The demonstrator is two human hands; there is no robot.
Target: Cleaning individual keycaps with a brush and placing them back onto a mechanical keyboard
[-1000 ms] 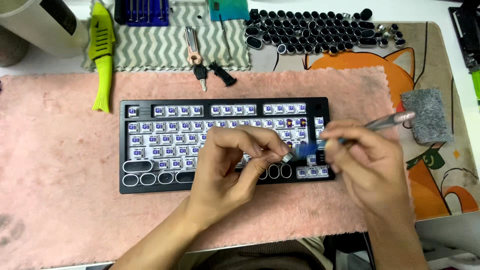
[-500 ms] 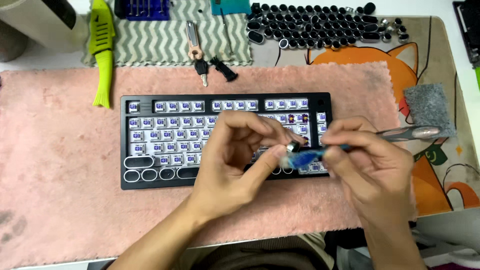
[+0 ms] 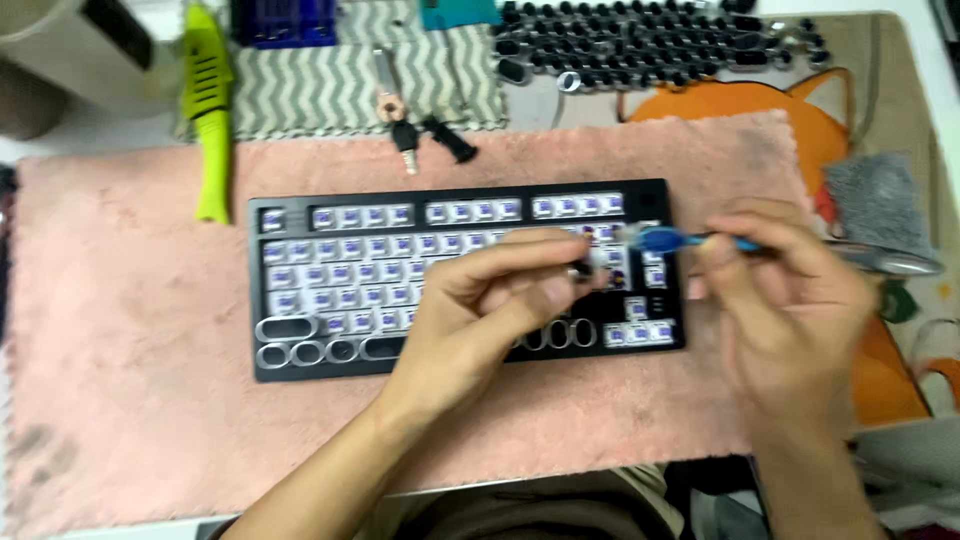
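A black keyboard (image 3: 300, 355) with its keycaps off, showing pale purple switches, lies on a pink fluffy mat (image 3: 130, 300). My left hand (image 3: 490, 310) hovers over the keyboard's right half and pinches a small dark switch (image 3: 583, 270) between thumb and fingers. My right hand (image 3: 790, 300) holds a thin blue-handled brush (image 3: 665, 240), its tip pointing left at the switch. The brush's silver rear end (image 3: 900, 263) sticks out to the right. Both hands are motion blurred.
Several black keycaps (image 3: 650, 45) lie at the back right on an orange fox desk mat (image 3: 760, 100). A green fish-shaped toy (image 3: 208, 110), keys (image 3: 405, 135), a striped cloth (image 3: 330, 90), a grey cloth pad (image 3: 875, 200) and a blue box (image 3: 285, 20) surround the mat.
Both hands have risen toward the keyboard's upper right, taking the switch and brush with them. The view has shifted slightly.
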